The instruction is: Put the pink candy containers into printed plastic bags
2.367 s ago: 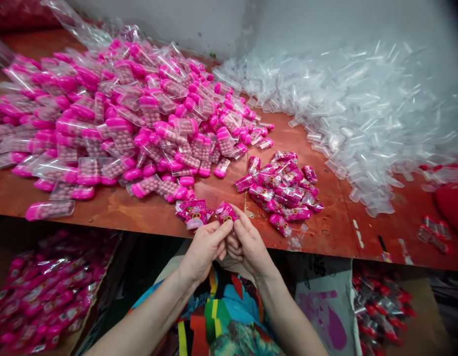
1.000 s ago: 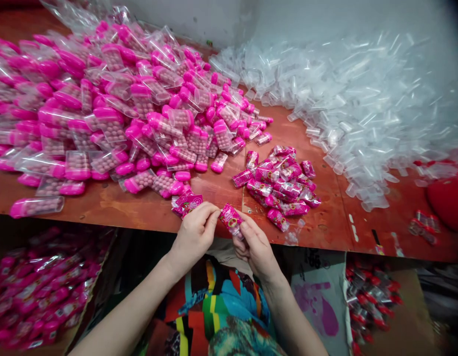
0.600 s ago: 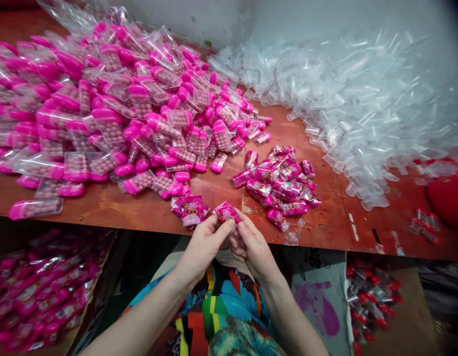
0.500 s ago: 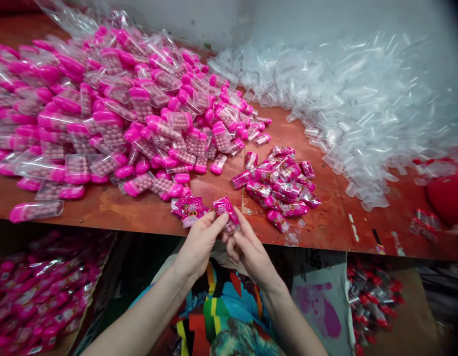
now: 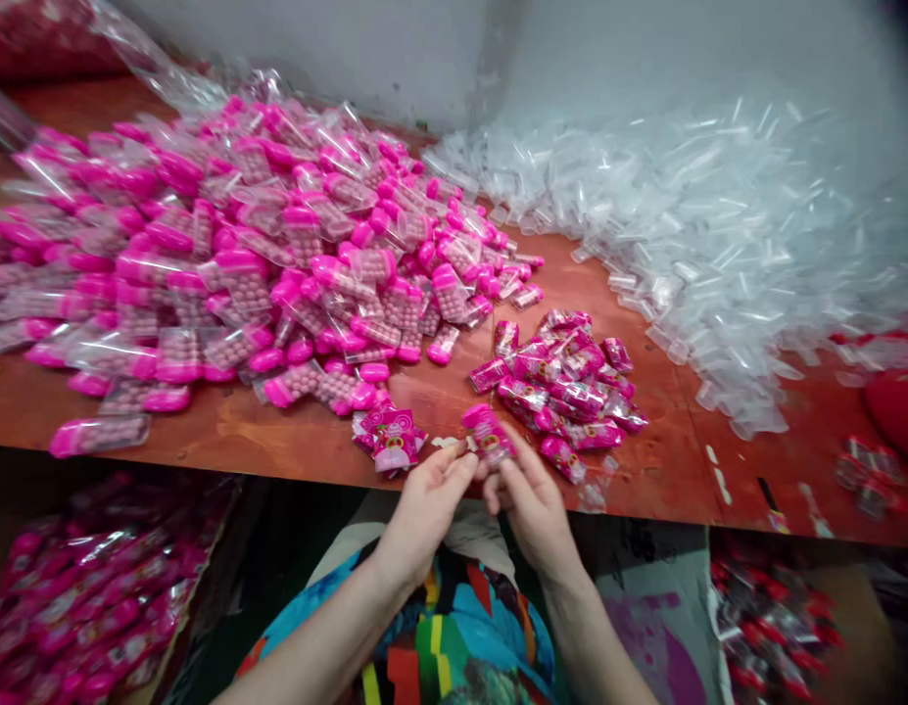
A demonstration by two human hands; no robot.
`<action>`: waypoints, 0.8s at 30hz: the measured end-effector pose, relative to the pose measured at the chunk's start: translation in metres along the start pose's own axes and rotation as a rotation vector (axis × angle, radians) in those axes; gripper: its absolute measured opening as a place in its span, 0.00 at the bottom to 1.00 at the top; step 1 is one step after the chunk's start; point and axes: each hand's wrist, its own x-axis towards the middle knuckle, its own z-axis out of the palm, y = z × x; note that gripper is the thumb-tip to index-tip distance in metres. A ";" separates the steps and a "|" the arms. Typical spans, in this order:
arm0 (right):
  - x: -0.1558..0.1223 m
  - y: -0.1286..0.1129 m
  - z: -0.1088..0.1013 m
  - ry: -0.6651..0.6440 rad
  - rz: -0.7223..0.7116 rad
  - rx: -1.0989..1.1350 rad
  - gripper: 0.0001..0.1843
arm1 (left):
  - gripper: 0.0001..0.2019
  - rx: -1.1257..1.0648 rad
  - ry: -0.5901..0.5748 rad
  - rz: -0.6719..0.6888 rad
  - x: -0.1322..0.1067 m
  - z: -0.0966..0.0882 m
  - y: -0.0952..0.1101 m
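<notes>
Indoors, a worn red-brown table [image 5: 269, 439] is standing against a pale, scuffed wall [image 5: 395, 59], its boards showing between two heaps. Pink-capped bottles [image 5: 240, 279] filled with pink balls are crowding the left side, a clear bag [image 5: 167, 83] lying behind them, while clear tubes [image 5: 681, 235] are spreading across the right toward the wall. At the front edge, between flat wrappers [image 5: 393, 441] and a pile of pink packs [image 5: 563, 377], one packet [image 5: 487, 436] is tilting in a person's grasp. The right hand [image 5: 531, 499] is pinching it between thumb and fingers; the left hand [image 5: 431, 494] is bringing thumb and forefinger close beside its near edge, the blur hiding whether they are gripping it. A small red-and-clear cluster [image 5: 869, 470] is lying near the table's right end, beside a red object [image 5: 898, 406]. Below the tabletop, a left box [image 5: 196, 587] is holding shiny pink goods, and red-and-clear pieces [image 5: 781, 627] are filling another space at right.
</notes>
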 end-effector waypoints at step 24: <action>0.145 -0.045 0.064 -0.177 -0.661 -1.668 0.19 | 0.17 1.889 0.507 0.644 -0.013 -0.079 0.010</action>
